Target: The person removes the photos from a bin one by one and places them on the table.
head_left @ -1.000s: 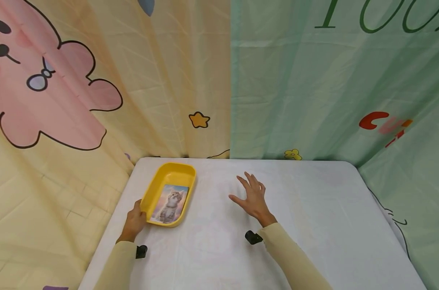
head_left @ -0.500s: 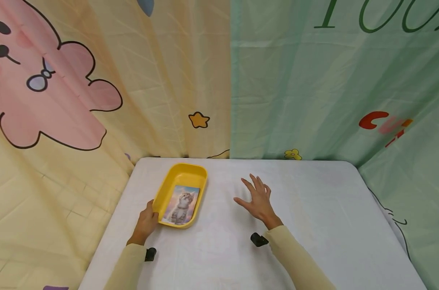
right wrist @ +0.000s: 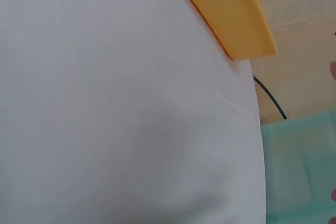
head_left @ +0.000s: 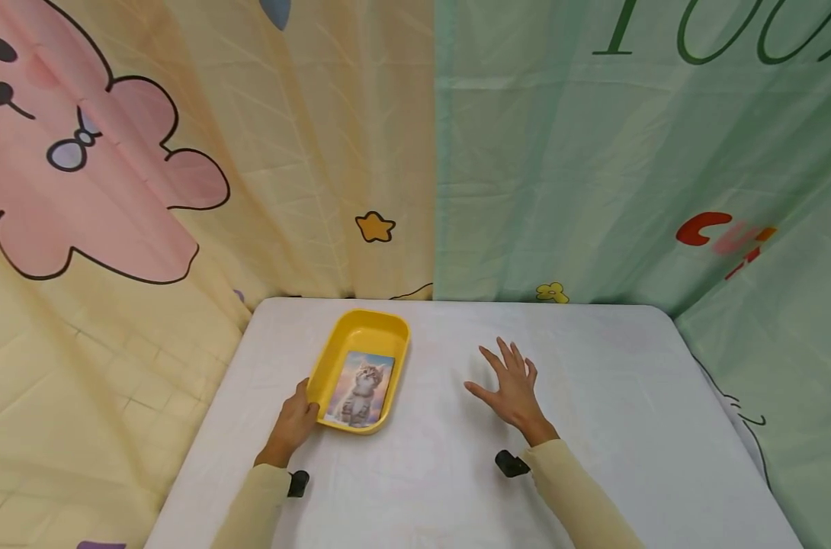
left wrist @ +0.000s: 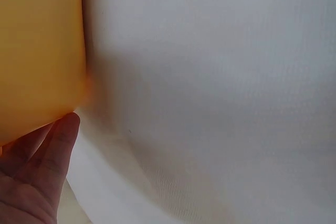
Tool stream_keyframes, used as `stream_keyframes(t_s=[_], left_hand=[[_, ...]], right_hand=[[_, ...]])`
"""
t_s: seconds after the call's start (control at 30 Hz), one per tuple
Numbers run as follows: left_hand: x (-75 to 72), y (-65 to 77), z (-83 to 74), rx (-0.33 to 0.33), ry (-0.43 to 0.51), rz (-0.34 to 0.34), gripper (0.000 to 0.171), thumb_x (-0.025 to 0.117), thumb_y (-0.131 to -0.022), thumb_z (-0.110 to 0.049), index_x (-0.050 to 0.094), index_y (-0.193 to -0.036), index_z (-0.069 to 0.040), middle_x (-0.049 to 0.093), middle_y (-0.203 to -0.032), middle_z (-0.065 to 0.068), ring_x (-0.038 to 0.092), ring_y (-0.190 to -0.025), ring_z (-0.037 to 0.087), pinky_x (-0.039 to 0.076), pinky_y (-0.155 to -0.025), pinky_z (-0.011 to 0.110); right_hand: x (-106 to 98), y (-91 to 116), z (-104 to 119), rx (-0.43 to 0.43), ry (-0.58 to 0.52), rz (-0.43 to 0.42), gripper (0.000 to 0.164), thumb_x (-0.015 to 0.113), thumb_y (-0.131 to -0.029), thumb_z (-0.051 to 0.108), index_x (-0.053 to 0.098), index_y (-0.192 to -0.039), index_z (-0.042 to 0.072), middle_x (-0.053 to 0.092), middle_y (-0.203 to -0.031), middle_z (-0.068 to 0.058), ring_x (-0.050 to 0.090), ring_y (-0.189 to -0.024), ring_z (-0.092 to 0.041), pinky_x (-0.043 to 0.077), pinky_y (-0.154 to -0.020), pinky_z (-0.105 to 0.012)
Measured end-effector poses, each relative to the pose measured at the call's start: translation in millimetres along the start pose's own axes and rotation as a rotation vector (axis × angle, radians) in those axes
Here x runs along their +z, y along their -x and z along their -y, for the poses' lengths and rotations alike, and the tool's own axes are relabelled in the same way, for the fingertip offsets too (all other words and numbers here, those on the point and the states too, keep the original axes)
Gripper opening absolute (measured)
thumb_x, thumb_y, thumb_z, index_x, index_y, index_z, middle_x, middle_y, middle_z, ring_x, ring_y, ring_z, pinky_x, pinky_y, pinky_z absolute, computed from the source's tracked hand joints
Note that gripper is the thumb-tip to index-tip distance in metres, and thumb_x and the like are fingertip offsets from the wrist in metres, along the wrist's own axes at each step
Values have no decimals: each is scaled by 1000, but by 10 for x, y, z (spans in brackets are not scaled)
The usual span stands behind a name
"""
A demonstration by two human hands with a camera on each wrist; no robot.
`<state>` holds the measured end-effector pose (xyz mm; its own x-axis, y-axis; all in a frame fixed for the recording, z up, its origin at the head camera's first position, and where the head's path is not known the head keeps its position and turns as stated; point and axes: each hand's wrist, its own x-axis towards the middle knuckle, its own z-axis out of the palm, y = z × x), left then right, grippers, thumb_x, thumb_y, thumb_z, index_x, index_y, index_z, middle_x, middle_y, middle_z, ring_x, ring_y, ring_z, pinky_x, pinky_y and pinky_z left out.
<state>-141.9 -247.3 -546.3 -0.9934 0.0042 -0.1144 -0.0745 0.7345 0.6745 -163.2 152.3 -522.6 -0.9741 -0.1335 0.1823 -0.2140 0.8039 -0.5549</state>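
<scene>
My left hand (head_left: 295,422) grips the near left corner of a yellow plastic tray (head_left: 372,332), thumb on its near side. In the left wrist view, the fingers (left wrist: 59,142) touch the underside of the tray (left wrist: 39,45). A rectangular picture of a grey kitten (head_left: 362,389) lies flat in the near half of the tray. To the right, my right hand (head_left: 513,394) hovers over the table with fingers spread and holds nothing. The right wrist view has the end of the tray (right wrist: 231,17) at its top, apart from that hand.
A white cloth covers the table (head_left: 415,488). Its far edge meets a yellow curtain (head_left: 306,191) on the left and a green curtain (head_left: 559,168) on the right. Black wrist cameras sit at both sleeves. A dark cable (right wrist: 270,97) shows past the table edge in the right wrist view.
My left hand has moved the tray to the right across the table, with the kitten picture in it. The right hand has also shifted right and slightly nearer, fingers still spread.
</scene>
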Motion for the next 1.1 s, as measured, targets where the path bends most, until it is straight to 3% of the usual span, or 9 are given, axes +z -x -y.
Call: stream_keyframes(t_s=[0.8, 1.1], left_hand=[[327, 95, -278, 49, 41, 28, 57, 44, -92, -2, 24, -144, 12, 58, -108, 27, 58, -89, 31, 48, -74, 46], [465, 169, -376, 77, 66, 35, 56, 46, -92, -3, 26, -143, 12, 58, -100, 18, 53, -83, 24, 46, -74, 42]], right_hand=[[-266, 133, -357, 59, 55, -26, 76, 70, -82, 49, 47, -142, 9, 25, -154, -23, 13, -141, -47, 6, -105, -68], [-335, 145, -444, 77, 61, -13, 77, 69, -82, 50, 46, -142, 9, 23, -154, -24, 11, -142, -46, 4, -106, -68]])
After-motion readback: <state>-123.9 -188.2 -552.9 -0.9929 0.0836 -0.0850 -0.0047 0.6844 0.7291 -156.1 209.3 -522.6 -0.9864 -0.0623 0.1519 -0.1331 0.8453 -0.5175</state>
